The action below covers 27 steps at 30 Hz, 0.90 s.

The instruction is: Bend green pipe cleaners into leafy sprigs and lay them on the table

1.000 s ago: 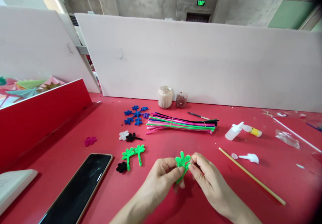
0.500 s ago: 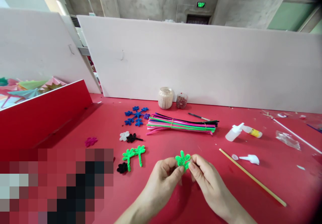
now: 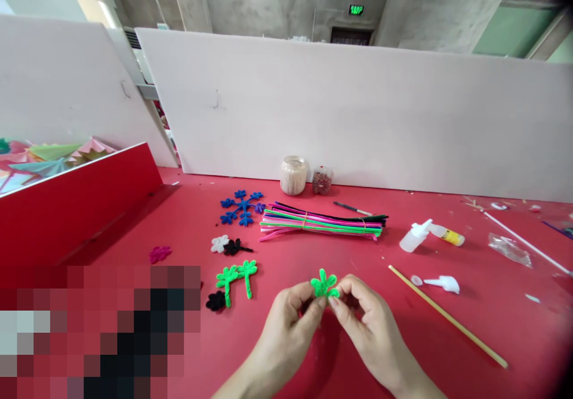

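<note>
Between my two hands is a bright green pipe-cleaner flower [image 3: 323, 284] with looped petals pointing up. My left hand [image 3: 293, 315] pinches its lower left side between thumb and fingers. On the other side, the thumb and fingertips of my right hand [image 3: 364, 315] are closed on its lower right petal. Two green pipe-cleaner flowers with stems [image 3: 228, 278] lie to the left, touching a black flower [image 3: 216, 301]. A white flower [image 3: 219, 243] and a stemmed black flower [image 3: 233, 246] rest farther back, with a blue snowflake-like piece [image 3: 243, 205] beyond them.
A banded bundle of pipe cleaners [image 3: 322, 223] lies ahead. Behind it stand a glass jar [image 3: 293, 176] and a small container [image 3: 322, 180]. At right are a wooden stick [image 3: 447, 315], a white squeeze bottle [image 3: 414, 236] and a yellow-labelled bottle [image 3: 449, 236]. A white board [image 3: 358, 112] closes the back.
My right thumb has shifted slightly down and left along the green flower, and my hands have drawn a little closer together. The flower stays in both hands.
</note>
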### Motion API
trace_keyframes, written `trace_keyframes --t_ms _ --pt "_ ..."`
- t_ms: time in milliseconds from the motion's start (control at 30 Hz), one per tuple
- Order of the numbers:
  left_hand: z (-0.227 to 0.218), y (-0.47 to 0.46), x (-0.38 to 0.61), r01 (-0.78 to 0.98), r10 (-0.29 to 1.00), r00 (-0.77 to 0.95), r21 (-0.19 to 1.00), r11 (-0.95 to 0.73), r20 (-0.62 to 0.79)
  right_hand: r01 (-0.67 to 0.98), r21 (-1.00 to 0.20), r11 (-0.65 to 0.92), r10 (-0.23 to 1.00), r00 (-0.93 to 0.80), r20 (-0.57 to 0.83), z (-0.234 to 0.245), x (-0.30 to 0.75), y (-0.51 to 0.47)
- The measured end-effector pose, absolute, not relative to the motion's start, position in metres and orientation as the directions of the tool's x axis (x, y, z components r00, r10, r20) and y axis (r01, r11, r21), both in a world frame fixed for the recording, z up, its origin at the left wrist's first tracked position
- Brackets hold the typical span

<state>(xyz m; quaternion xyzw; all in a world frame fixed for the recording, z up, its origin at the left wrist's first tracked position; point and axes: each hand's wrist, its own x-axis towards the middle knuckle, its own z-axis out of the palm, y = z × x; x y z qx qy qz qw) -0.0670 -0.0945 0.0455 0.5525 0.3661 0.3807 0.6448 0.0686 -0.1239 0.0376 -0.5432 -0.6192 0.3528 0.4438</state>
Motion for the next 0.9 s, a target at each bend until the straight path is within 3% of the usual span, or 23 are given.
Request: trace_keyframes --t_ms 200,400,633,800,900 --pt "0.045 -0.098 -0.064 -0.12 0.906 0.423 0.99 0.079 -0.021 0.378 -0.91 0.172 0.979 0.034 0.199 0.032 0.067 -0.123" --pt "0.044 -0.099 -0.063 -0.107 0.92 0.39 0.994 -0.002 0.044 0.284 -0.949 0.134 0.987 0.049 0.154 0.034 0.063 -0.124" --pt "0.053 -0.096 -0.069 -0.147 0.875 0.483 0.988 0.042 0.034 -0.096 -0.995 0.006 1.0 -0.019 0.007 0.036 0.063 -0.124" --pt "0.056 -0.095 -0.069 -0.146 0.863 0.505 0.988 0.057 0.025 -0.431 -0.893 -0.132 0.991 -0.047 -0.124 0.027 0.06 -0.123" --pt "0.054 -0.094 -0.069 -0.155 0.862 0.506 0.987 0.047 0.038 -0.45 -0.878 -0.163 0.987 -0.073 -0.145 0.025 0.061 -0.123"
